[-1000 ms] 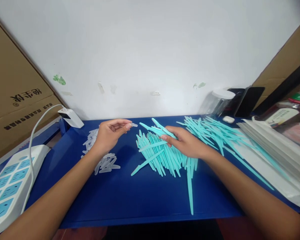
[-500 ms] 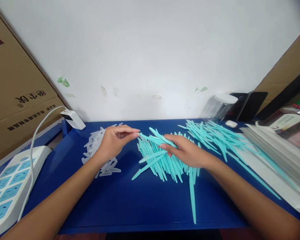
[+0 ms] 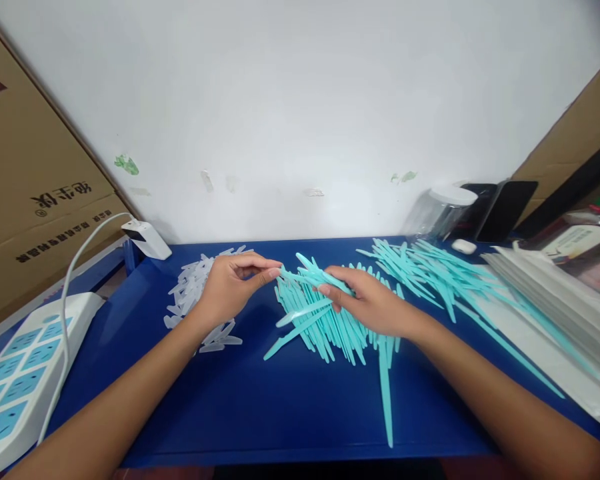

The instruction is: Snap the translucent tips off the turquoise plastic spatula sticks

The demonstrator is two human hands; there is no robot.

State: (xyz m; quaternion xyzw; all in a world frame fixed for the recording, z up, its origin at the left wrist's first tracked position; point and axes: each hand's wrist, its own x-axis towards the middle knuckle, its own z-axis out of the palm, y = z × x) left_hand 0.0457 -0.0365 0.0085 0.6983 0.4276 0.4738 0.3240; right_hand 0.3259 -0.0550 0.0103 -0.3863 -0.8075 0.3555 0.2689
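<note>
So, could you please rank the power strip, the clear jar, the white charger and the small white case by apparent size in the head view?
1. power strip, though it is nearest the camera and cut off by the frame
2. clear jar
3. white charger
4. small white case

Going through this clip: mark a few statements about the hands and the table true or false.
1. The right hand holds teal sticks over a teal pile. True.
2. The left hand is open, palm up. False: its fingertips are pinched at the tip of one of the sticks.
3. The clear caps lie to the left of the teal pile. True.
4. The jar stands left of the caps. False: the jar stands at the back right, near the wall.
</note>
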